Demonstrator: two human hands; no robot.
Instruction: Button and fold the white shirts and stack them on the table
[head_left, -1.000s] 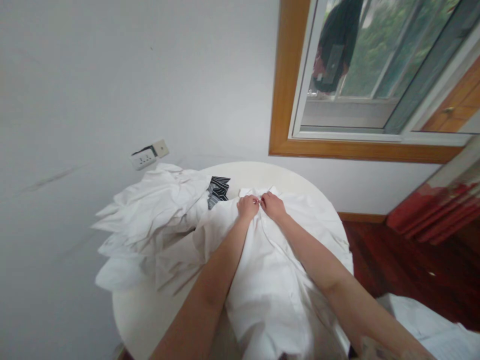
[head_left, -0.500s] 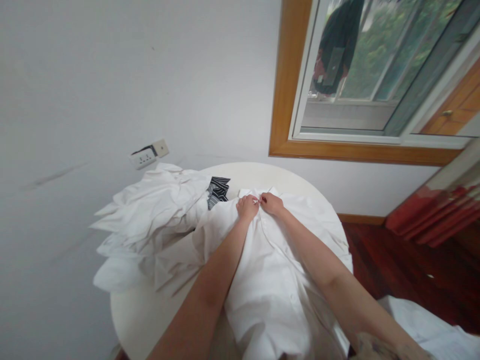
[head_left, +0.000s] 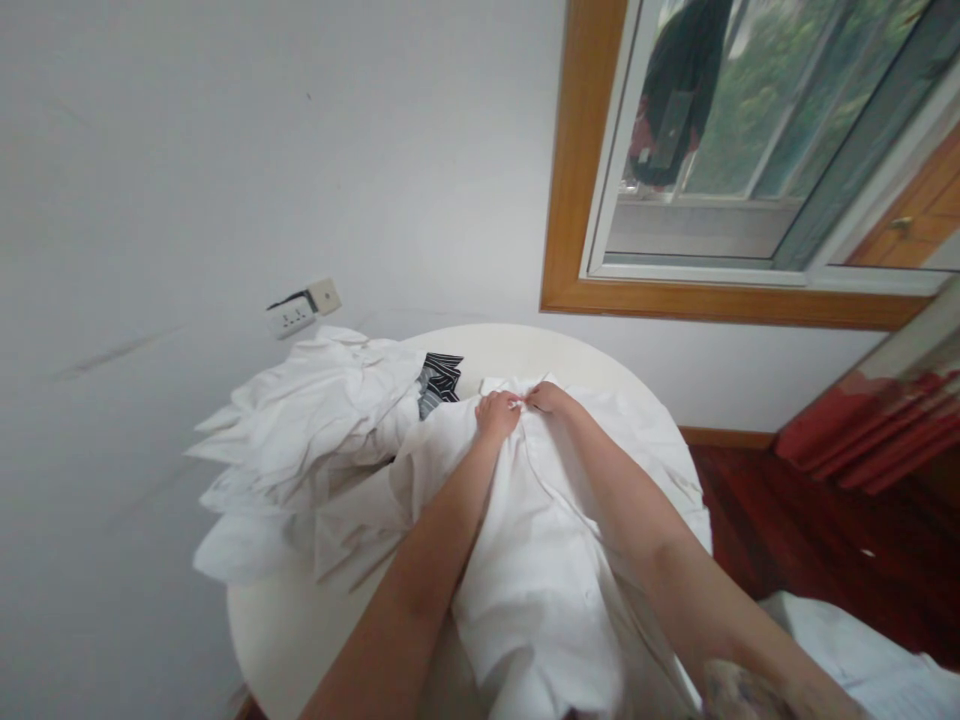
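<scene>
A white buttoned shirt [head_left: 536, 560] lies spread over the round table, its collar end away from me and its lower part hanging toward me. My left hand [head_left: 497, 412] pinches the cloth at the top of the front opening. Right beside it, my right hand [head_left: 547, 398] grips the opposite edge, fingertips nearly meeting the left ones. Any button between the fingers is too small to make out. Further down the front, the fabric is loosely creased.
A heap of white garments [head_left: 322, 400] sits on the table's left, with a black-and-white striped cloth [head_left: 442, 375] next to it. The pale round table [head_left: 517, 345] stands against a wall with a socket [head_left: 291, 317]. White cloth [head_left: 847, 650] lies at lower right.
My right hand has turned slightly and its fingers have shifted at the collar. My left hand stays pinched on the shirt. The view has moved a little.
</scene>
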